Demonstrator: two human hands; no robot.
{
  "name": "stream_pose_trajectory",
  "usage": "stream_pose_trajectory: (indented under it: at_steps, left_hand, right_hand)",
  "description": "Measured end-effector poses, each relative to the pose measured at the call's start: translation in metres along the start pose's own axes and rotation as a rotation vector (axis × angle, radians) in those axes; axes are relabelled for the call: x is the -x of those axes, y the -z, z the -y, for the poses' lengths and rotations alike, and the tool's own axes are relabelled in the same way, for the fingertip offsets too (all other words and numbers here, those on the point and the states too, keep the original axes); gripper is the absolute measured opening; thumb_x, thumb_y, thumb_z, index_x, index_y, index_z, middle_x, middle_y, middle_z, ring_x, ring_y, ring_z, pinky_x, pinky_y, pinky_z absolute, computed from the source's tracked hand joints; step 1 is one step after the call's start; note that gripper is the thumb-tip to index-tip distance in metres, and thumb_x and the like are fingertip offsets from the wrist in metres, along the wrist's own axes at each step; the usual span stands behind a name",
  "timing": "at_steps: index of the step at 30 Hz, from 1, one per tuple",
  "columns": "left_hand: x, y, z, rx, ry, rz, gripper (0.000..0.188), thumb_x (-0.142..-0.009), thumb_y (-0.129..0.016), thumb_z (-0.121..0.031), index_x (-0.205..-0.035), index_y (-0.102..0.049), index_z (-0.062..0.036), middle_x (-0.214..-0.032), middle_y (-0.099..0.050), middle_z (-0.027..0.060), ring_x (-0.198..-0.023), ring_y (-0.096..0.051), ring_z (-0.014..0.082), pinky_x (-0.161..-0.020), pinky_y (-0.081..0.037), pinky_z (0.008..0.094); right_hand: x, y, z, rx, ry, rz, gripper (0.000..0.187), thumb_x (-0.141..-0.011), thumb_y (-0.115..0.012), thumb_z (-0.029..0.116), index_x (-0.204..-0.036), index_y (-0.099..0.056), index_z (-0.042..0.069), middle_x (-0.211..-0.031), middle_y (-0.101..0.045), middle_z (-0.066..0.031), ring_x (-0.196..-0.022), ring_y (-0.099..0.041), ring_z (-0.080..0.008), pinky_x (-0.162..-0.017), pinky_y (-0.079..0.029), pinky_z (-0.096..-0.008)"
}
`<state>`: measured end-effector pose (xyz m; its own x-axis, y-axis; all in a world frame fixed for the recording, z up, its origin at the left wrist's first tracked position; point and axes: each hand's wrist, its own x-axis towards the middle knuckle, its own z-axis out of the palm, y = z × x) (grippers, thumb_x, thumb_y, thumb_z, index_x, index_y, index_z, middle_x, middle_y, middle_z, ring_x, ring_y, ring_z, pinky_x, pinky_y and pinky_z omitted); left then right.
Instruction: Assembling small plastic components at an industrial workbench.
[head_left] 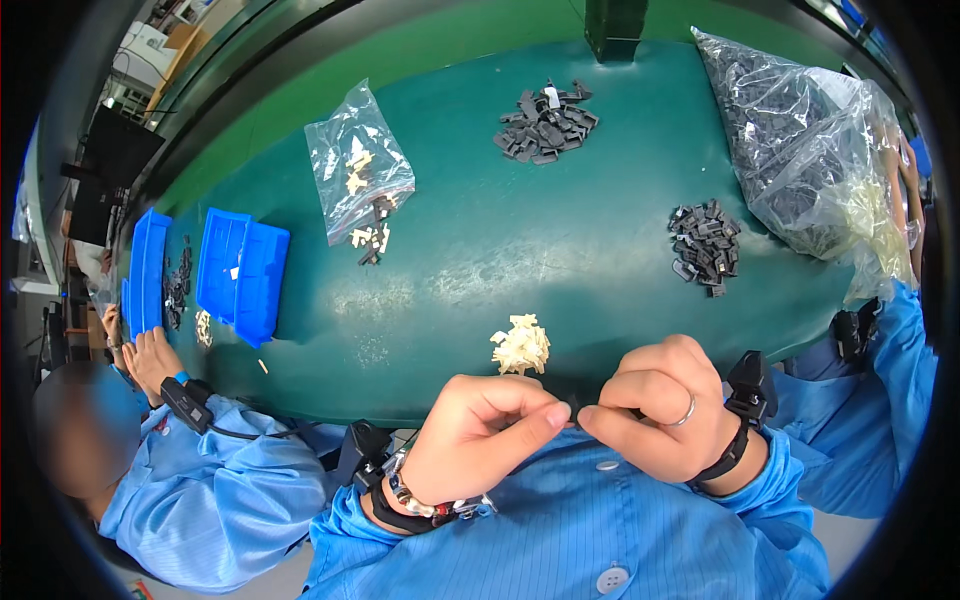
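Note:
My left hand (490, 432) and my right hand (655, 408) meet close to my body at the table's near edge. Thumb and forefinger of each are pinched together around a small black plastic part (573, 408), mostly hidden by the fingertips. Just beyond my left hand lies a heap of small cream-coloured pieces (521, 346). A pile of small black plastic parts (705, 246) rests farther off to the right, and another pile of dark grey plastic parts (547, 122) sits at the far middle.
The green table (470, 230) carries a large clear bag of dark parts (800, 150) at right and a small zip bag (358, 165) at far left. Blue bins (243, 275) stand left. A co-worker's hand (152, 358) works there; another person's sleeve (905, 350) shows at right.

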<state>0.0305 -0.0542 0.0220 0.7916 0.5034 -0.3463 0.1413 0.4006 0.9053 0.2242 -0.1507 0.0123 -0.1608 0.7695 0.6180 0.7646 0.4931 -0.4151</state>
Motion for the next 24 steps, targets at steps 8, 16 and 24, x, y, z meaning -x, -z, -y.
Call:
stream_pose_trajectory:
  at_steps: [8, 16, 24]
  left_hand:
    - [-0.003, -0.003, 0.004, -0.321, -0.264, -0.101, 0.003, -0.088, -0.066, -0.001, -0.087, -0.068, 0.0013, -0.068, -0.057, 0.0016, -0.06, -0.048, 0.0057, -0.054, -0.037, 0.0226]
    - [-0.011, -0.005, -0.007, -0.733, -0.518, -0.096, 0.004, -0.08, -0.069, -0.002, -0.084, -0.068, -0.0021, -0.066, -0.058, 0.0064, -0.057, -0.055, 0.0235, -0.059, -0.043, 0.0343]
    - [-0.001, 0.006, -0.007, -0.655, -0.531, -0.339, 0.014, -0.078, -0.073, -0.004, -0.091, -0.07, -0.0014, -0.064, -0.06, 0.0053, -0.059, -0.057, 0.0209, -0.061, -0.043, 0.0331]
  right_hand:
    - [0.0, -0.005, -0.001, -0.372, -0.346, -0.085, 0.017, -0.068, -0.078, 0.004, -0.082, -0.069, 0.004, -0.079, -0.062, -0.0059, -0.066, -0.059, -0.0232, -0.056, -0.045, -0.0328]
    - [-0.006, -0.003, 0.006, -0.419, -0.489, 0.045, 0.01, -0.075, -0.072, 0.0, -0.08, -0.064, 0.002, -0.075, -0.062, -0.008, -0.064, -0.058, -0.0254, -0.06, -0.047, -0.0343]
    - [-0.053, 0.026, -0.022, -0.008, -0.304, 0.065, 0.012, -0.073, -0.065, -0.004, -0.078, -0.058, 0.004, -0.077, -0.057, -0.0111, -0.073, -0.056, -0.0321, -0.065, -0.045, -0.0399]
